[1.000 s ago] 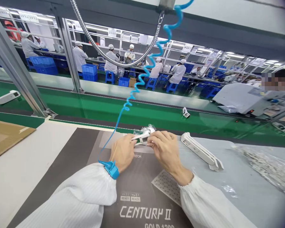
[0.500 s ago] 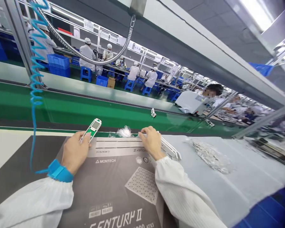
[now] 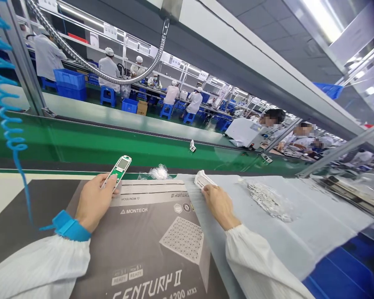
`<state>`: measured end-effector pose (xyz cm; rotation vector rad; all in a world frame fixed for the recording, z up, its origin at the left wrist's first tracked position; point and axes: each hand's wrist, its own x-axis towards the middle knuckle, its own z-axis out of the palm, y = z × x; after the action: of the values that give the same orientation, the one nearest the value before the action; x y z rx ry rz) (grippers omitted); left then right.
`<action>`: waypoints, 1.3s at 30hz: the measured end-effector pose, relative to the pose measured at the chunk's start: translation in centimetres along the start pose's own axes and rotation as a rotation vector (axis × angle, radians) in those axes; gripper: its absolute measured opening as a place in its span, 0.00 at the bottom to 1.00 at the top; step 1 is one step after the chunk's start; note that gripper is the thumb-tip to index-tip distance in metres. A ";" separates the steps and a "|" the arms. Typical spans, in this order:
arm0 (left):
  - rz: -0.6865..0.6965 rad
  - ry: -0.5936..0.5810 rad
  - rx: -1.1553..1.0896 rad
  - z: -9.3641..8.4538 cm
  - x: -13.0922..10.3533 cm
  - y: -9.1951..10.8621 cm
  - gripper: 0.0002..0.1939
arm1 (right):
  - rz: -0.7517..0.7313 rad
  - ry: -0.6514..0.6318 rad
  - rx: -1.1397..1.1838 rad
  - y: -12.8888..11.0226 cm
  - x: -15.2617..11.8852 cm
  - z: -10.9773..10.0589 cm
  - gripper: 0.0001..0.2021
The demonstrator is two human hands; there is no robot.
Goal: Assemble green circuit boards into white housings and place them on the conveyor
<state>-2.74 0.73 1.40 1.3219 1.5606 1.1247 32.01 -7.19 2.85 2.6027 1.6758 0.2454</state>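
Observation:
My left hand (image 3: 95,201), with a blue wrist strap, holds a narrow white housing with a green circuit board (image 3: 119,169) and small grey screen, between thumb and fingers. It is raised over the left part of a grey printed cardboard box (image 3: 137,241). My right hand (image 3: 220,205) is closed on the lower end of a white plastic shell (image 3: 202,179), right of the box. Its fingertips are partly hidden, and whether the shell is lifted off the mat I cannot tell. Crumpled clear film (image 3: 158,172) lies between the hands at the box's far edge.
A clear bag of small white parts (image 3: 268,201) lies on the pale mat (image 3: 252,245) at right. Beyond the box runs a green conveyor belt (image 3: 156,147) carrying a small white part (image 3: 192,145). A coiled blue cord (image 3: 11,108) hangs at left. Co-workers sit across the room.
My right hand has moved right, from the box's far edge to the white shell on the mat, and grips it. My left hand keeps its hold on the circuit-board housing. The view has shifted slightly.

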 end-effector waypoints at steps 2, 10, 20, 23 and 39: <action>-0.030 -0.052 -0.108 0.1 -0.2 0.3 0.24 | 0.031 -0.038 0.007 -0.1 0.9 -0.3 0.12; -0.078 -0.156 -0.249 -0.2 -0.6 1.3 0.28 | 0.036 -0.142 0.075 1.0 2.9 -2.1 0.10; -0.104 -0.160 -0.247 -0.2 -0.8 2.0 0.27 | 0.050 -0.195 0.055 1.0 2.3 -1.0 0.11; -0.082 -0.157 -0.249 -0.2 -0.8 1.8 0.26 | 0.041 -0.204 0.079 0.9 2.6 -0.8 0.10; -0.031 -0.280 -0.369 1.2 -1.8 2.2 0.33 | -0.068 -0.633 1.773 -13.7 0.0 -2.6 0.16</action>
<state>-0.71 -0.77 3.19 1.1435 1.1052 1.0922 19.26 -1.67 3.79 2.4155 1.8712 -2.7916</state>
